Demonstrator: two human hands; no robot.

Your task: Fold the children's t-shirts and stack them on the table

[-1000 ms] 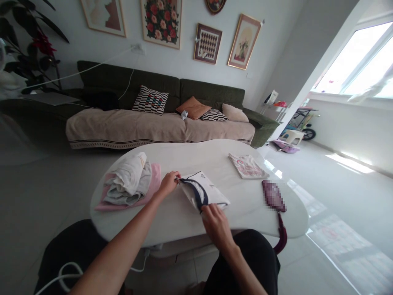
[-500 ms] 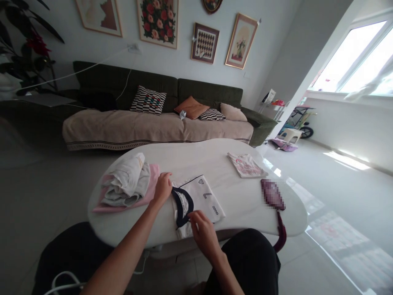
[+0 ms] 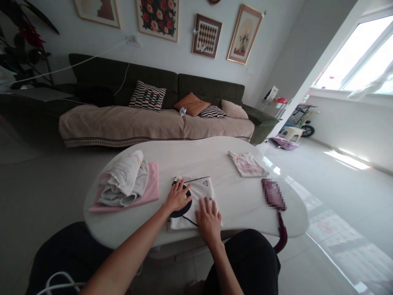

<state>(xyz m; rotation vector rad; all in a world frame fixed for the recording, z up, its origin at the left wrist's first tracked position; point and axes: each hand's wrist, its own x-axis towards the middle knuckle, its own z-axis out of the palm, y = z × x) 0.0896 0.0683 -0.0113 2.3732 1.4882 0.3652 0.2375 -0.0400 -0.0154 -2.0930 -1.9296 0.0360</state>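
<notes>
A folded white shirt (image 3: 198,187) with a dark navy collar and dark print lies on the white oval table (image 3: 190,157), near its front edge. My left hand (image 3: 178,196) rests on the collar with its fingers spread. Lower and to the right, my right hand (image 3: 209,219) lies flat on the shirt's body, fingers apart, covering part of the print. Neither hand grips anything. To the left is a pile of crumpled white and grey clothes (image 3: 125,180) on a folded pink cloth (image 3: 152,182).
A folded white garment with pink print (image 3: 248,164) lies at the table's right. Beside it is a blurred purple item (image 3: 274,194) with a dark red strap hanging over the edge. A sofa (image 3: 156,125) with cushions stands behind the table.
Both hands have gone from holding the shirt's collar edges to lying flat on it. The shirt's lower part now lies folded in and the collar sits flatter.
</notes>
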